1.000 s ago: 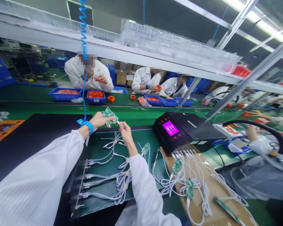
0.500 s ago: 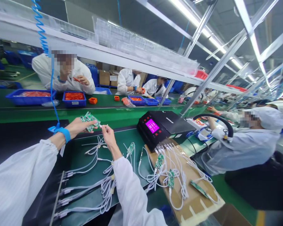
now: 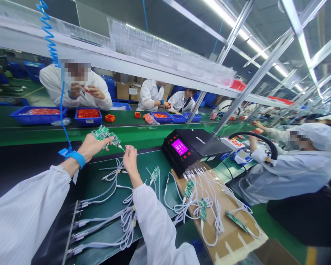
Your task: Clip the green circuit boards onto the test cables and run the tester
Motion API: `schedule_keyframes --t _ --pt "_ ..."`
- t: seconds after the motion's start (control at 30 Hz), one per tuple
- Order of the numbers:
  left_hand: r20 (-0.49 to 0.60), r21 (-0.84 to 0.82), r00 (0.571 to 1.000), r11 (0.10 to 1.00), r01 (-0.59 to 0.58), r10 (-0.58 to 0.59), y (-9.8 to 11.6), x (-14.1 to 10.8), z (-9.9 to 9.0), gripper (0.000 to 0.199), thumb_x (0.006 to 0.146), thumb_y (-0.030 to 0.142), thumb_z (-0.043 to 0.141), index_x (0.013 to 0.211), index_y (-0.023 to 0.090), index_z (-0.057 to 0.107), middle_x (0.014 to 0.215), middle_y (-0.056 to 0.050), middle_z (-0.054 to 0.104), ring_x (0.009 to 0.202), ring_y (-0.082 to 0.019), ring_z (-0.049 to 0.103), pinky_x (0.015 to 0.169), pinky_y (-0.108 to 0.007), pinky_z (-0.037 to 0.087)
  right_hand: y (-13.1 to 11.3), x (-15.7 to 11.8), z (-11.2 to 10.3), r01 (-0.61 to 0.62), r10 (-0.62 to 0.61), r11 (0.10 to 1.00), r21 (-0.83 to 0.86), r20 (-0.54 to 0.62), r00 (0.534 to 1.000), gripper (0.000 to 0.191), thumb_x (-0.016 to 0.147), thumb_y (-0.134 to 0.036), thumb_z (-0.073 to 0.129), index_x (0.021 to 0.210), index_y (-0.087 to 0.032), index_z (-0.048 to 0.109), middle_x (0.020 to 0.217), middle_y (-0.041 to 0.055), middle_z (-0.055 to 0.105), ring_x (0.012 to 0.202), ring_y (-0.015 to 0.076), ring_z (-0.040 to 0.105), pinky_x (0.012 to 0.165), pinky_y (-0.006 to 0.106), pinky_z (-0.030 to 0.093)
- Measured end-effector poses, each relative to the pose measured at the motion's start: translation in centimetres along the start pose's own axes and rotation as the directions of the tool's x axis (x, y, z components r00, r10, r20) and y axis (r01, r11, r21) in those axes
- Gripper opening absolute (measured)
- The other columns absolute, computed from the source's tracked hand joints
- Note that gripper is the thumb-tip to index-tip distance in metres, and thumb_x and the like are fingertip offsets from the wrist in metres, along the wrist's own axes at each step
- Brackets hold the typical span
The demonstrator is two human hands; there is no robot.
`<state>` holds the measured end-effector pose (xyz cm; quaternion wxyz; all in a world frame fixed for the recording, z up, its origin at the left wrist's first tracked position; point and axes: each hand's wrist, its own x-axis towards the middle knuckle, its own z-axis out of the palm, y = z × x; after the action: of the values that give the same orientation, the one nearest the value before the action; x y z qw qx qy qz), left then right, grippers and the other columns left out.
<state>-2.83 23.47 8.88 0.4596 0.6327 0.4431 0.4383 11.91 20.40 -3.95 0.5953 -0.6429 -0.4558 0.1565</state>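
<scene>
The left hand [image 3: 92,146] grasps a small stack of green circuit boards [image 3: 105,134], raised above the green mat [image 3: 110,176]. The right hand [image 3: 130,159] is clenched on the end of a white cable [image 3: 121,148] that meets the boards' edge, just right of the left hand. A blue wrist strap [image 3: 76,157] with a coiled blue cord [image 3: 48,33] sits on the left wrist. More white cables [image 3: 127,219] lie on the mat below the hands. Right of the mat stands a black tester [image 3: 187,149] with a lit pink screen, and beside it a cardboard sheet [image 3: 231,235] carrying more boards and cables.
</scene>
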Motion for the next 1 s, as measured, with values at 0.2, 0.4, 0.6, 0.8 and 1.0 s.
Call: schedule_keyframes --t 0.2,0.4,0.6,0.8,1.0 --pt "0.004 0.231 0.993 0.966 -0.117 0.12 -0.5 0.1 -0.2 0.027 0.074 0.038 0.083 0.065 0.017 0.068 0.063 -0.006 0.07 0.051 -0.018 0.062 0.055 -0.028 0.052 -2.1 -2.1 -0.5 -0.161 0.16 0.987 -0.012 -0.039 0.986 0.022 0.108 -0.045 0.029 0.106 -0.026 0.04 0.083 0.0041 0.063 0.079 0.0251 0.065 0.075 0.034 0.046" --pt "0.036 0.317 0.971 0.919 -0.236 0.237 -0.3 -0.5 0.2 0.018 0.076 0.032 0.082 0.082 0.019 0.07 0.068 -0.003 0.071 0.058 -0.019 0.065 0.063 -0.028 0.053 -3.1 -3.6 -0.1 -0.238 0.238 0.971 -0.004 -0.018 0.971 0.012 0.107 -0.039 0.033 0.103 -0.028 0.032 0.082 0.002 0.059 0.075 0.0253 0.064 0.073 0.034 0.043" --pt "0.102 0.421 0.914 0.815 -0.398 0.394 -0.3 -0.4 0.3 0.016 0.077 0.031 0.078 0.081 0.02 0.068 0.077 -0.004 0.072 0.08 -0.024 0.07 0.08 -0.031 0.054 -2.8 -4.2 0.1 -0.107 0.111 0.993 0.046 -0.078 0.991 0.017 0.106 -0.035 0.03 0.102 -0.026 0.044 0.091 0.0053 0.064 0.082 0.0214 0.062 0.08 0.034 0.047" --pt "0.249 0.56 0.875 0.675 -0.481 0.416 -0.7 0.0 0.5 0.013 0.082 0.03 0.07 0.088 0.019 0.068 0.087 -0.005 0.076 0.083 -0.024 0.072 0.073 -0.03 0.051 -3.5 -5.0 0.1 0.174 -0.134 0.953 0.249 -0.17 0.976 0.03 0.1 -0.046 0.054 0.11 -0.02 0.065 0.099 0.0059 0.072 0.092 0.0197 0.067 0.092 0.035 0.05" --pt "0.37 0.511 0.841 0.67 -0.539 0.394 -0.8 -0.1 0.5 0.017 0.083 0.03 0.066 0.093 0.017 0.07 0.093 -0.005 0.077 0.086 -0.023 0.071 0.075 -0.029 0.049 -3.9 -5.5 0.1 0.252 -0.183 0.944 0.215 -0.293 0.938 0.025 0.099 -0.041 0.059 0.104 -0.02 0.071 0.104 0.0086 0.075 0.11 0.0223 0.065 0.104 0.04 0.048"
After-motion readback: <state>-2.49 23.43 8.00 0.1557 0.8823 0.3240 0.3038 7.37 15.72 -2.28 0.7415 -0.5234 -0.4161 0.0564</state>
